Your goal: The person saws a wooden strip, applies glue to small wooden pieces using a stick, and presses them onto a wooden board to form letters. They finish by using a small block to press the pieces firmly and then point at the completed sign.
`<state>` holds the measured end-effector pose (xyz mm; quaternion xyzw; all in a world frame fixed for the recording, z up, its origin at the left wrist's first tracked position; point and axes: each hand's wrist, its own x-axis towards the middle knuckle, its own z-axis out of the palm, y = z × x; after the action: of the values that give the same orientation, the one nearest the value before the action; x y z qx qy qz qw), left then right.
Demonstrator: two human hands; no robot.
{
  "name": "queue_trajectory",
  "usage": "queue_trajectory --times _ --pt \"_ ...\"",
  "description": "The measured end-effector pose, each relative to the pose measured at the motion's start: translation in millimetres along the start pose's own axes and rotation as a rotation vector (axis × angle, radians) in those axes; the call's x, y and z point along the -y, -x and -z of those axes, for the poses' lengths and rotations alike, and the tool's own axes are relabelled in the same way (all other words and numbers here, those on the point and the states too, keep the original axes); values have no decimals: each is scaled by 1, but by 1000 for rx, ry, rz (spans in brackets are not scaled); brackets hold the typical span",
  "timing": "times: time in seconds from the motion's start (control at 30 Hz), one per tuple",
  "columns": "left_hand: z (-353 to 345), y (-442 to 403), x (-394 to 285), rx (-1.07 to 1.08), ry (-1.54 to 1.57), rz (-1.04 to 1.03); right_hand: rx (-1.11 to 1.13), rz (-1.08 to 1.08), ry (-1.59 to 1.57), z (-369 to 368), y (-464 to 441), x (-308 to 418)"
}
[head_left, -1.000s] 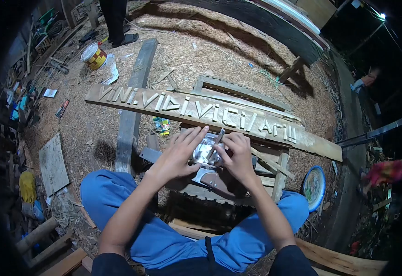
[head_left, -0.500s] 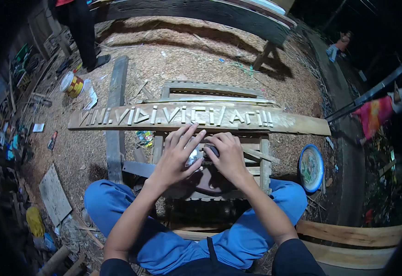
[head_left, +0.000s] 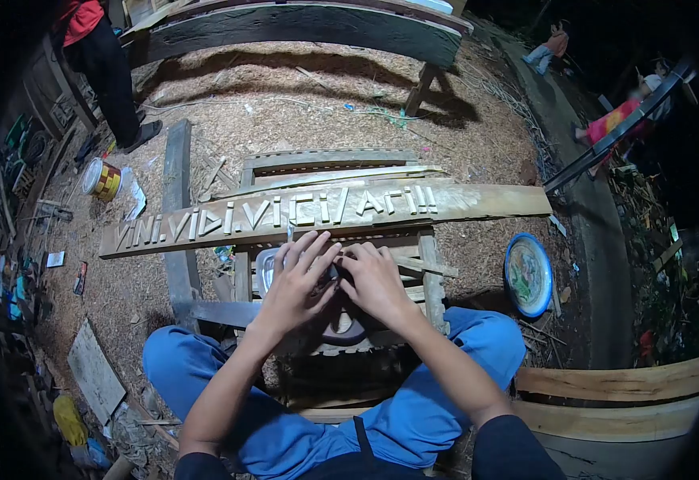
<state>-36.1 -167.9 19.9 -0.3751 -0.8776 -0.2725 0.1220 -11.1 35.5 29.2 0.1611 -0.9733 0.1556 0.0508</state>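
A long wooden plank point(head_left: 485, 203) with raised letters lies across a slatted wooden frame point(head_left: 434, 280). Just below the plank, my left hand point(head_left: 300, 280) has its fingers spread over a shiny metal tray point(head_left: 266, 270), partly covering it. Beside it, my right hand point(head_left: 372, 282) has bent fingers near a small dark object that is mostly hidden between the hands. What the right fingers hold cannot be made out. A dark brown rounded item point(head_left: 343, 330) with a pale patch lies under the hands. A saw blade point(head_left: 225, 312) sticks out to the left.
A person in dark trousers point(head_left: 105, 76) stands at the upper left, near a paint bucket point(head_left: 102, 179). A blue-rimmed basin point(head_left: 528, 274) is at the right. Two people point(head_left: 555, 46) are at the upper right. A heavy beam point(head_left: 301, 30) spans the back.
The view has shifted, showing more of the back beam and the standing person. Both hands have moved left relative to the plank. The metal tray now shows left of my left hand.
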Motion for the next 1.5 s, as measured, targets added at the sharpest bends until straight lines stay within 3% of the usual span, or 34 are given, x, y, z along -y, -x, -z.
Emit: queue_trajectory --times 0.4,0.47,0.53,0.63,0.93,1.23,1.5 --pt "6 0 -2 24 43 16 -116 -1 -138 9 1 -6" --pt "5 -1 -1 21 51 11 11 -106 -206 13 0 -2" --pt "4 -1 -1 23 53 26 -15 -96 -210 15 0 -3" --pt "8 -3 -5 36 50 23 -160 70 -175 23 -2 -5" --pt "11 -6 -4 -66 87 64 -216 64 -341 42 -9 5" --pt "19 -4 -4 -205 111 83 -382 238 -419 43 -16 3" --pt "34 -3 -2 -173 194 111 -417 356 -416 45 -17 7"
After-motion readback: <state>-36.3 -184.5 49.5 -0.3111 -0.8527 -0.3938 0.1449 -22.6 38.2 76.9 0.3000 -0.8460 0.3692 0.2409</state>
